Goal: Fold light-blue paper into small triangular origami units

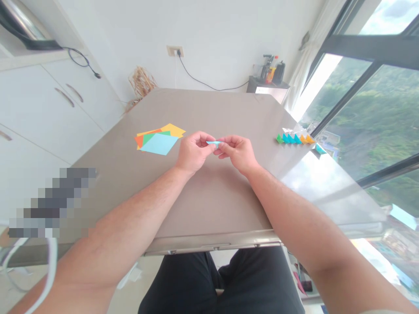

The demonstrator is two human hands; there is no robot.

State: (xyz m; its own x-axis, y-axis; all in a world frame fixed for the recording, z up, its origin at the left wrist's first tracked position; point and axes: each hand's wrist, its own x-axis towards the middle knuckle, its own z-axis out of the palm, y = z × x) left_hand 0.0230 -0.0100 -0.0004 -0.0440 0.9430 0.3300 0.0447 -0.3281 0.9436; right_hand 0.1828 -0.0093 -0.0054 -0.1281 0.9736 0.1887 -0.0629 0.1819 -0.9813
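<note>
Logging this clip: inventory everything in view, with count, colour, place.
Table: one, brownish, centre
Held paper: one, blue, centre
Sheets: several, blue, green, orange, yellow; table's left
Folded papers: six, green, blue, orange; row, table's right
Separate folded paper: one, teal, beside row
Cabinet doors: several, white, left
Stalk bunch: one, tan, far left
Wall socket: one, beige, back
Bottles: several, mostly dark, far right
Window: one, dark, right
Curtain: one, white, beside window
Trousers: one pair, black, below
Left hand: one, bare, centre
Right hand: one, bare, centre

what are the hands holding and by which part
A folded light-blue paper piece; the left hand pinches its left end, the right hand its right end.
</note>
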